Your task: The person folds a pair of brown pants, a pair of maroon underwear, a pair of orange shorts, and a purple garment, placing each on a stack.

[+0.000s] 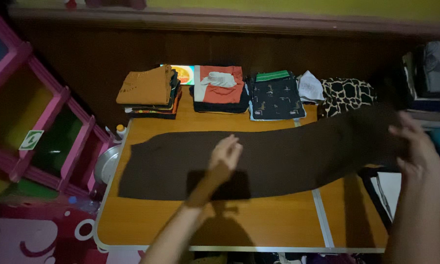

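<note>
Brown trousers (278, 161) lay flat and long across orange wooden folding table (259, 220), far end lifted off right edge. Left to right: pink shelf unit (44, 122) beside table; left hand (225, 157) pressed palm-down mid-cloth, fingers together; right hand (413, 144) raised at lifted end, fingers loosely apart, actual grip on cloth blurred, cannot tell. Best kept pinned at centre, pulled taut, edges matched before creasing. Soft, matte, limp fabric. Folded clothes stacks (215, 90) lined along back edge, one giraffe-patterned.

Matt dark-brown cloth garment (259, 161) on smooth, slightly glossy wood-look table (259, 222).
</note>
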